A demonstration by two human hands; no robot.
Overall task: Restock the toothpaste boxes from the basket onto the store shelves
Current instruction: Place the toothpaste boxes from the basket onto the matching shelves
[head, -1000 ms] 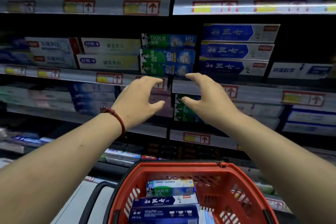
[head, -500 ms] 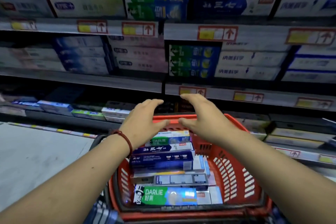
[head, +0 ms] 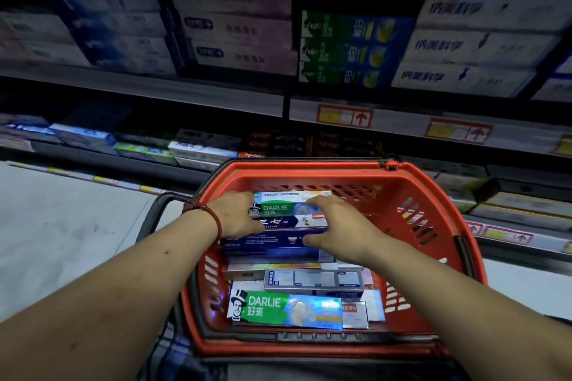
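Both hands are down in the red basket (head: 433, 192), which stands in front of the shelves (head: 139, 86). The basket holds toothpaste boxes lying flat. At its far end is a stack (head: 272, 246) of three: a green DARLIE box (head: 278, 209) on top, a dark blue box (head: 297, 221) under it and a navy box at the bottom.

The left hand (head: 235, 213), with a red bracelet (head: 213, 216) at the wrist, curls round the stack's left end, fingers over the far edge and thumb on the near side. The right hand (head: 337, 226) grips the right end the same way, its thumb on the navy box.

Nearer the person lie a grey box (head: 312, 278) and a second DARLIE box (head: 284, 311), untouched. The shelves carry rows of boxes, among them green ones (head: 349, 49), with price tags (head: 345, 116) on the rails. The floor (head: 62, 226) is pale grey.
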